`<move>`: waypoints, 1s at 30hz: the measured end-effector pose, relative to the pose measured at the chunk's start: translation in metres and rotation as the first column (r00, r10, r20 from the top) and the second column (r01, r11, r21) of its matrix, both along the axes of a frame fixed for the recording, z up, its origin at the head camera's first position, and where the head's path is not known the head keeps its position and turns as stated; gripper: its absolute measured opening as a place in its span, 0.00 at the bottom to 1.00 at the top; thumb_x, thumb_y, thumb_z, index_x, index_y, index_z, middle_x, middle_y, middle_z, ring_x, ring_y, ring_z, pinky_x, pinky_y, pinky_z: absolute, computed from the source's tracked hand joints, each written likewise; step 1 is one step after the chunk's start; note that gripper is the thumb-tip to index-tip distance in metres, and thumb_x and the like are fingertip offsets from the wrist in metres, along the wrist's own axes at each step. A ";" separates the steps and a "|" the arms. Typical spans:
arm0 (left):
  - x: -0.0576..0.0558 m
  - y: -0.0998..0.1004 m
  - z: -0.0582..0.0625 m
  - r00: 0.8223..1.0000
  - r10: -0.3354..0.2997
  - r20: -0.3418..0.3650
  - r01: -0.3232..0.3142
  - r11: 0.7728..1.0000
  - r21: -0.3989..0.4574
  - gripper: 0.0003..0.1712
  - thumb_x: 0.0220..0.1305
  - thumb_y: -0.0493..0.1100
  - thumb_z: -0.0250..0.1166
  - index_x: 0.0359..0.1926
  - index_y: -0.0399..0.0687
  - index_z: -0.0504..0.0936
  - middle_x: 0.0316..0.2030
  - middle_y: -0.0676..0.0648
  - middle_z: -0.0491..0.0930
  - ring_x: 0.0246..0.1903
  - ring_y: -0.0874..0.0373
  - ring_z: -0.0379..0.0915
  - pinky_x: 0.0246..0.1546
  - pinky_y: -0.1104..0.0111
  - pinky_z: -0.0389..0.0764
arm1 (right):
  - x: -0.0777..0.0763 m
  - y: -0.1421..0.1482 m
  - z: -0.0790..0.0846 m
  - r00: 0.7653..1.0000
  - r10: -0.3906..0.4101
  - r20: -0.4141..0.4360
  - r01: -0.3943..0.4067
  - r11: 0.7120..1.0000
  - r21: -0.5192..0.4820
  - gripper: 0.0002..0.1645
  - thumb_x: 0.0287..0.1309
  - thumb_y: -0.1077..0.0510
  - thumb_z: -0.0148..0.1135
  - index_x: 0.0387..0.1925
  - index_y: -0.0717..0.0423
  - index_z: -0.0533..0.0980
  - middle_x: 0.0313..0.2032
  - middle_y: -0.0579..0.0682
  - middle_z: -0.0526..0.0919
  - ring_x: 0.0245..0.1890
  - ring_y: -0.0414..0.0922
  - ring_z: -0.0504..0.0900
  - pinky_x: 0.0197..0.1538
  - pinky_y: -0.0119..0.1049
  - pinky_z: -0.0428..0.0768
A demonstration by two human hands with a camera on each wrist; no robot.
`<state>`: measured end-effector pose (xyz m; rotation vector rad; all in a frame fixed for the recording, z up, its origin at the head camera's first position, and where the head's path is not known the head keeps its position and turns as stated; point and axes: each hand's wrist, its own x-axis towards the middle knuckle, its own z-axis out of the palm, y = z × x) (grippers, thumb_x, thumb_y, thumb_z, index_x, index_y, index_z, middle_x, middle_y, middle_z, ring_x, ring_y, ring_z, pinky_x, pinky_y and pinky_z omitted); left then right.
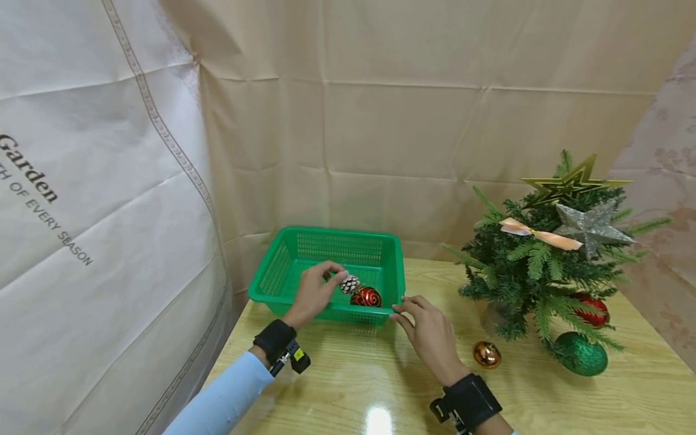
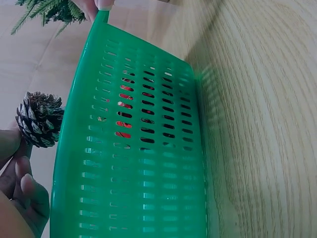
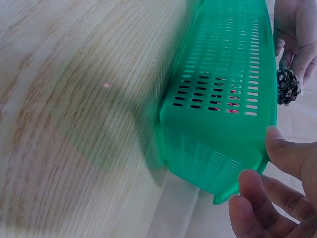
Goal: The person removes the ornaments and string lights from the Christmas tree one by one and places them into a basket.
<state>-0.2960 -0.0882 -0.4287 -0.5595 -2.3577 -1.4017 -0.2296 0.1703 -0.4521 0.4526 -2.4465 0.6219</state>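
Observation:
Between the thumb and fingers of my left hand is a white-tipped pine cone, pinched just above the inside of a green plastic basket. Below it in the basket lies a red ornament ball with gold swirls. My right hand grips the basket's near right corner by the rim, thumb on one side and fingers on the other in the right wrist view. From the left wrist, the pine cone shows beside the rim, and red glimpses come through the basket's slots.
To the right stands a small artificial Christmas tree bearing a gold star, a silver star and a peach bow. A red ball and a green ball are low at its side. A copper ball rests on the wooden table.

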 end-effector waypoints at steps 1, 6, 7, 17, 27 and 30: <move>0.000 -0.001 -0.001 1.000 -0.001 -0.001 0.001 1.000 -0.002 0.06 0.74 0.44 0.65 0.46 0.50 0.87 0.41 0.51 0.84 0.33 0.57 0.74 0.33 0.63 0.73 | 0.000 0.000 0.000 1.000 0.002 0.001 -0.002 1.000 -0.001 0.09 0.55 0.54 0.79 0.40 0.46 0.90 0.47 0.51 0.87 0.32 0.47 0.87 0.28 0.41 0.82; 0.001 -0.005 -0.003 1.000 -0.012 -0.021 0.012 1.000 -0.001 0.06 0.74 0.42 0.66 0.46 0.49 0.87 0.41 0.51 0.84 0.35 0.57 0.75 0.34 0.62 0.73 | 0.001 0.000 0.000 1.000 0.004 0.011 -0.003 1.000 -0.006 0.09 0.56 0.54 0.79 0.40 0.46 0.90 0.48 0.51 0.87 0.31 0.47 0.86 0.26 0.39 0.80; 0.002 -0.005 -0.003 0.999 -0.014 -0.029 0.014 1.000 -0.002 0.06 0.73 0.42 0.66 0.46 0.49 0.87 0.41 0.50 0.84 0.35 0.56 0.75 0.35 0.62 0.73 | 0.001 0.000 0.000 1.000 0.003 0.012 -0.003 1.000 -0.006 0.09 0.56 0.54 0.79 0.40 0.46 0.90 0.48 0.51 0.87 0.31 0.47 0.86 0.26 0.38 0.80; 0.000 -0.008 -0.007 1.000 -0.004 -0.028 0.004 1.000 -0.013 0.05 0.74 0.42 0.65 0.45 0.51 0.87 0.38 0.53 0.83 0.35 0.59 0.75 0.36 0.61 0.74 | 0.000 0.000 -0.002 1.000 0.008 0.000 -0.008 1.000 -0.003 0.09 0.56 0.54 0.79 0.40 0.46 0.90 0.47 0.50 0.87 0.31 0.47 0.86 0.26 0.38 0.80; -0.002 -0.011 -0.006 1.000 0.018 -0.015 -0.018 1.000 -0.022 0.05 0.73 0.42 0.66 0.44 0.50 0.87 0.39 0.51 0.83 0.36 0.57 0.74 0.37 0.59 0.73 | 0.000 0.000 -0.001 1.000 0.015 0.004 -0.015 1.000 -0.010 0.09 0.56 0.55 0.78 0.40 0.47 0.90 0.48 0.51 0.87 0.31 0.48 0.86 0.26 0.37 0.80; -0.002 -0.011 -0.005 0.999 0.030 -0.019 -0.031 0.999 -0.033 0.04 0.73 0.42 0.67 0.44 0.49 0.87 0.38 0.50 0.83 0.36 0.56 0.74 0.38 0.59 0.72 | 0.000 0.001 -0.001 1.000 0.013 0.004 -0.013 1.000 -0.008 0.09 0.56 0.55 0.78 0.41 0.47 0.90 0.47 0.51 0.87 0.31 0.48 0.86 0.26 0.37 0.80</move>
